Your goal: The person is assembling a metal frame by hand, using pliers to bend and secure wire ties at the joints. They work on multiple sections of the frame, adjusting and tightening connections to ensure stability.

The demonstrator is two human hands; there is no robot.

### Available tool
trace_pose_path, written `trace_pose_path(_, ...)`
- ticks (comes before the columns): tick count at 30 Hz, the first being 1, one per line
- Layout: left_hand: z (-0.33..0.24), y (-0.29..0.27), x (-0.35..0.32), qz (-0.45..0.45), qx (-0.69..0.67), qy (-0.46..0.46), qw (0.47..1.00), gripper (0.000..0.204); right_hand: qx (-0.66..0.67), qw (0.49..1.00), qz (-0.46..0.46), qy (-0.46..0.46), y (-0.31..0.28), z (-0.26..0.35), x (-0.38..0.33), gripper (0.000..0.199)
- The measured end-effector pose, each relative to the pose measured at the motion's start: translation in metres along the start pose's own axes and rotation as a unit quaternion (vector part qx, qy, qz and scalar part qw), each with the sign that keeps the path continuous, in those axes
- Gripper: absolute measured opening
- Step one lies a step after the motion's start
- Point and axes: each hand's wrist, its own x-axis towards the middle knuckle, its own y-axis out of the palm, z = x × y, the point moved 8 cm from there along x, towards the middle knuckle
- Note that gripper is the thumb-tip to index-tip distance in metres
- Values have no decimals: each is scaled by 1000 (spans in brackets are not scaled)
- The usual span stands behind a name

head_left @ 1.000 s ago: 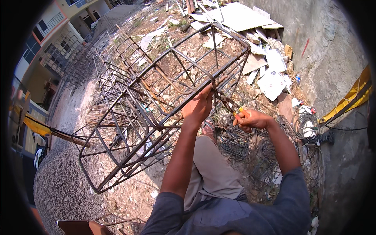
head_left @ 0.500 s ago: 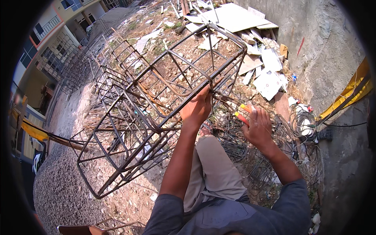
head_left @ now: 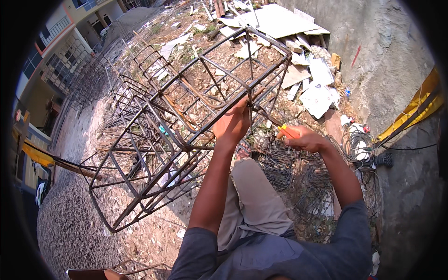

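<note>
A long cage of rusty steel bars (head_left: 154,140) lies tilted in front of me, its near end raised. My left hand (head_left: 232,123) is closed around a bar at the near corner of that cage. My right hand (head_left: 305,138) sits just to the right of it and grips a tool with an orange and yellow handle (head_left: 285,131), whose tip points toward the same corner. My knee in beige trousers (head_left: 254,196) is below both hands.
More bar cages (head_left: 135,79) lie behind the first one. Bundles of bent wire and stirrups (head_left: 298,182) cover the ground by my right arm. Broken boards and white sheets (head_left: 298,56) are piled at the far end beside a concrete wall (head_left: 387,60). Gravel (head_left: 65,219) spreads at the lower left.
My right hand with the tool has shifted slightly, staying near the cage corner. My left hand keeps its grip on the bar. The view has tilted a little.
</note>
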Motion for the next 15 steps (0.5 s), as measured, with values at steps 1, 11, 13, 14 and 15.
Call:
trace_pose_path(1, -2, -1, 0, 3, 0, 0, 1000, 26, 13, 1000, -11, 11, -2, 0, -2, 44)
trace_pose_path(11, -1, 4, -8, -8, 11, 11, 1000, 31, -251, 947, -177, 89, 5, 8, 0, 63)
trace_pose_path(13, 3, 9, -2, -23, 5, 33, 999, 35, -194, 961, -187, 69, -2, -15, 12, 59)
trace_pose_path(14, 4, 11, -2, -14, 4, 31, 999, 36, -140, 973, -156, 95, 3, -25, 15, 58)
trace_pose_path(15, 5, 12, -3, -12, 2, 29, 1000, 37, -86, 981, -124, 121, 8, -36, 18, 58)
